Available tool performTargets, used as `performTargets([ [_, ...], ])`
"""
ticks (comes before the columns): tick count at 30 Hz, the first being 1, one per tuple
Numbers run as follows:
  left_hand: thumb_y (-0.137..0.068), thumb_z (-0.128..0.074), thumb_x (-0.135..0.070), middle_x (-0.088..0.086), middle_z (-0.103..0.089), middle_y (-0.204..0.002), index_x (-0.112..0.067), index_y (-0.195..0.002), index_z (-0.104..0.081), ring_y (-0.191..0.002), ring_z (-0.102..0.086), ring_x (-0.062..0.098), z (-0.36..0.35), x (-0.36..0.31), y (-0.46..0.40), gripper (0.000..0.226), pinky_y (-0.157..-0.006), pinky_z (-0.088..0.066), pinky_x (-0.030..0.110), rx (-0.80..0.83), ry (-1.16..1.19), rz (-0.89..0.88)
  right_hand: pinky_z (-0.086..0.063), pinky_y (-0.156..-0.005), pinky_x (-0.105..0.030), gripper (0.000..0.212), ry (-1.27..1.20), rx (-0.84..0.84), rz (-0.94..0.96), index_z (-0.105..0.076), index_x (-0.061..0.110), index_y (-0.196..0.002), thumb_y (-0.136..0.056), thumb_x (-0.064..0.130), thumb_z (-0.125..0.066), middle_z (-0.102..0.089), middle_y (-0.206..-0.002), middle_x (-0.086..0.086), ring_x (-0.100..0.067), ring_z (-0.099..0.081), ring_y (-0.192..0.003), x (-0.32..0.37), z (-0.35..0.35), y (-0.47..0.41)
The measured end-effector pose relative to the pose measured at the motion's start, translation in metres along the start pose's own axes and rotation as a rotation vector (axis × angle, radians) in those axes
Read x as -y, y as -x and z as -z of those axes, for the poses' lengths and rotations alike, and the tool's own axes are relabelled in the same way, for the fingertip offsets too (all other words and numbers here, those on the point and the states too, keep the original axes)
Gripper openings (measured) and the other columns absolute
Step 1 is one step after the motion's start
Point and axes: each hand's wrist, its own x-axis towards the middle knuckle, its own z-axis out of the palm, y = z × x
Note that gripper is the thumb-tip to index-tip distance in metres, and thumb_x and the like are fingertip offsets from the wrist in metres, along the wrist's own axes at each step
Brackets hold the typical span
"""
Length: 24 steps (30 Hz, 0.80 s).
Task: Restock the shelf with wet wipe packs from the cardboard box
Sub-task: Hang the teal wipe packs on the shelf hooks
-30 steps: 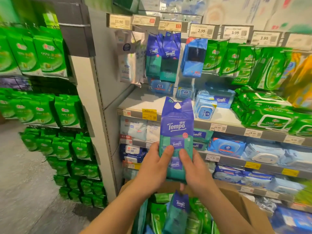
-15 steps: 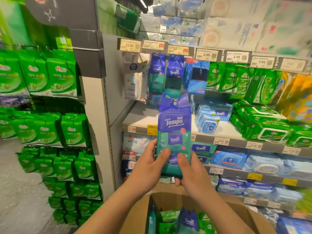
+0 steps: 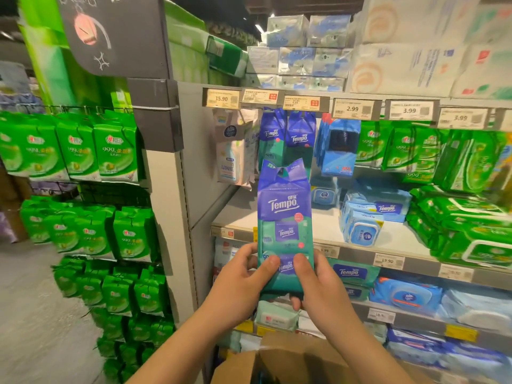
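The Tempo wet wipe pack [image 3: 285, 231] now rides higher than a second ago: its notched top has climbed from level with the shelf's front edge to just under the two matching Tempo packs [image 3: 288, 137] hanging beneath the price-tag rail [image 3: 266, 98]. The cardboard box [image 3: 291, 364] has dropped to the bottom edge of the view, so the pack is well clear of it. I judge the carry nearly over, with hooking the hanger hole the step left.

Both hands hold the pack upright by its lower end. The left hand [image 3: 241, 284] has its thumb pressed on the front and fingers behind. The right hand [image 3: 321, 286] mirrors it, a fingertip showing beneath the bottom seam. Forearms reach up and forward from the box.
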Motion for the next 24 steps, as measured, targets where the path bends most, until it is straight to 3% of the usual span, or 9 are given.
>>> performTargets([
  [3, -0.083, -0.067, -0.051, -0.003, -0.077, -0.113, -0.027, -0.126, -0.057, -0.1, -0.076, 0.016, 0.01, -0.001, -0.019, 0.051, -0.078, -0.062, 0.031, -0.001, 0.004, -0.02, -0.053, -0.053, -0.03, 0.019, -0.018, -0.028, -0.015, -0.064, 0.028, -0.107, -0.101, 0.043, -0.055, -0.073, -0.088, -0.002, -0.014, -0.064, -0.063, 0.007, -0.009, -0.017],
  [8, -0.083, -0.066, -0.051, -0.004, -0.078, -0.111, -0.021, -0.13, -0.058, -0.101, -0.076, 0.016, 0.036, 0.0, -0.064, 0.056, -0.083, -0.063, 0.036, 0.046, 0.013, -0.05, -0.051, -0.053, -0.032, 0.019, -0.043, -0.085, -0.007, -0.066, 0.03, -0.105, -0.101, 0.044, -0.055, -0.073, -0.085, -0.003, -0.018, -0.057, -0.056, 0.015, -0.03, -0.054],
  [11, -0.082, -0.068, -0.057, -0.006, -0.079, -0.107, -0.027, -0.125, -0.058, -0.097, -0.076, 0.013, 0.055, -0.002, -0.092, 0.054, -0.08, -0.063, 0.035, 0.053, 0.014, -0.066, -0.049, -0.053, -0.033, 0.02, -0.037, -0.111, 0.02, -0.066, 0.028, -0.106, -0.102, 0.044, -0.053, -0.072, -0.082, -0.004, -0.019, -0.054, -0.053, 0.022, -0.046, -0.08],
  [13, -0.08, -0.071, -0.072, -0.006, -0.078, -0.109, -0.033, -0.124, -0.06, -0.099, -0.076, 0.015, 0.069, -0.002, -0.115, 0.06, -0.087, -0.062, 0.044, 0.038, -0.019, -0.08, -0.05, -0.054, -0.034, 0.019, -0.035, -0.128, 0.039, -0.067, 0.034, -0.104, -0.102, 0.045, -0.053, -0.073, -0.084, -0.004, -0.018, -0.057, -0.056, 0.027, -0.056, -0.1],
  [15, -0.075, -0.071, -0.073, -0.004, -0.077, -0.115, -0.034, -0.124, -0.062, -0.105, -0.075, 0.019, 0.081, -0.003, -0.138, 0.063, -0.095, -0.058, 0.051, 0.035, -0.015, -0.109, -0.054, -0.058, -0.035, 0.016, -0.041, -0.147, 0.048, -0.069, 0.043, -0.101, -0.102, 0.046, -0.054, -0.076, -0.091, 0.0, -0.015, -0.065, -0.067, 0.032, -0.065, -0.122],
  [17, -0.08, -0.073, -0.066, -0.004, -0.076, -0.119, -0.03, -0.124, -0.063, -0.11, -0.073, 0.02, 0.09, -0.008, -0.157, 0.058, -0.097, -0.057, 0.046, 0.056, 0.023, -0.135, -0.056, -0.06, -0.037, 0.016, -0.049, -0.167, 0.061, -0.07, 0.045, -0.1, -0.102, 0.045, -0.054, -0.076, -0.093, 0.002, -0.014, -0.066, -0.071, 0.037, -0.073, -0.141],
  [20, -0.087, -0.071, -0.058, -0.006, -0.076, -0.118, -0.025, -0.124, -0.061, -0.107, -0.074, 0.017, 0.1, -0.017, -0.181, 0.051, -0.087, -0.059, 0.035, 0.09, 0.03, -0.168, -0.053, -0.06, -0.039, 0.018, -0.063, -0.207, 0.094, -0.07, 0.037, -0.103, -0.103, 0.044, -0.053, -0.075, -0.092, -0.004, -0.018, -0.062, -0.067, 0.041, -0.081, -0.165],
  [24, -0.079, -0.073, -0.065, -0.001, -0.076, -0.119, -0.026, -0.126, -0.059, -0.106, -0.075, 0.025, 0.104, -0.019, -0.204, 0.063, -0.092, -0.058, 0.054, 0.122, 0.067, -0.169, -0.054, -0.063, -0.042, 0.021, -0.062, -0.26, 0.12, -0.067, 0.034, -0.102, -0.103, 0.046, -0.05, -0.072, -0.077, 0.002, -0.021, -0.061, -0.065, 0.04, -0.086, -0.185],
])
